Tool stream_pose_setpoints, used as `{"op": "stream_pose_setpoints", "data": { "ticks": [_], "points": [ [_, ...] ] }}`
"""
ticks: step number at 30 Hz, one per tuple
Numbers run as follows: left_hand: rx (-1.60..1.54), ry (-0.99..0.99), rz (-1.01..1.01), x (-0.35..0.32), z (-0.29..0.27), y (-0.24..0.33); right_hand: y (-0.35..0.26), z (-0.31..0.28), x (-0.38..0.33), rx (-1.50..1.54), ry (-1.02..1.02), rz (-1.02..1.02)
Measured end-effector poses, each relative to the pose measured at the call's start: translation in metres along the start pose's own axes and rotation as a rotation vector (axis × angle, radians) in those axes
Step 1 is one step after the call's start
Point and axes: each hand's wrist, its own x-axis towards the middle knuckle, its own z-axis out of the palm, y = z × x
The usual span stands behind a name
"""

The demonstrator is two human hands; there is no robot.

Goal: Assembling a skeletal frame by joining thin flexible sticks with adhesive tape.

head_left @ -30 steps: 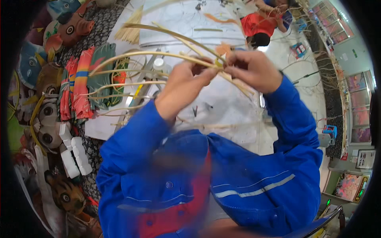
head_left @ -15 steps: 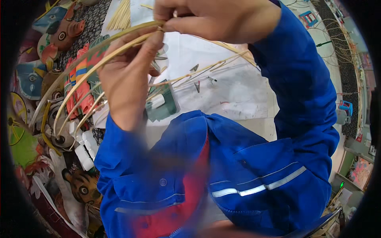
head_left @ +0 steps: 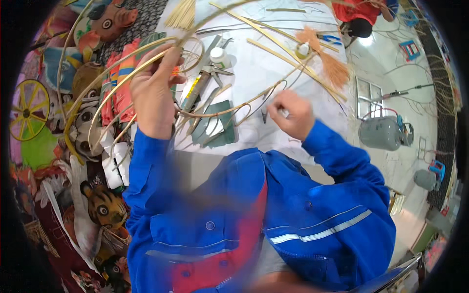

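My left hand [head_left: 155,93] is raised at the left of the white work surface, its fingers closed round bent bamboo strips [head_left: 128,76]. The strips curve down and left from the hand in long arcs. A thin bamboo rod [head_left: 234,110] with small loops runs from near my left wrist toward the right. Over the surface, my right hand [head_left: 294,115] has curled fingers, thumb and forefinger pinched together. Something small and pale shows at its fingertips, too small to name. A small dark clip [head_left: 264,115] lies just left of them. Dark green sheets [head_left: 227,128] lie between the hands.
A caulking gun [head_left: 193,92], a white bottle [head_left: 220,58] and long bamboo strips [head_left: 273,36] lie farther back. Painted animal heads, including a tiger [head_left: 104,211], crowd the left. A grey tank [head_left: 379,133] stands right; another person [head_left: 359,22] is at far right.
My right hand has left the bamboo strips beside my left hand and come down to the surface near the clips. My left hand still holds the strips. The view has shifted.
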Motion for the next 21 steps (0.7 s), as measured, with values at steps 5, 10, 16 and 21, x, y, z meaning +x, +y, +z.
{"op": "stream_pose_setpoints", "data": {
  "ticks": [5, 10, 16, 21],
  "points": [
    [0.002, 0.119, 0.035, 0.008, -0.039, -0.008, 0.154, 0.09, -0.111, -0.425, -0.278, 0.541],
    [-0.026, 0.197, 0.002, 0.002, -0.029, -0.002, 0.198, 0.13, -0.133, -0.544, -0.35, 0.763],
    [-0.05, 0.099, -0.016, 0.0, -0.024, 0.002, 0.222, 0.132, -0.137, -0.478, -0.215, 0.973],
    [-0.075, 0.067, -0.043, -0.007, -0.028, 0.004, 0.175, 0.099, -0.138, -0.099, 0.233, 0.909]
  ]
}}
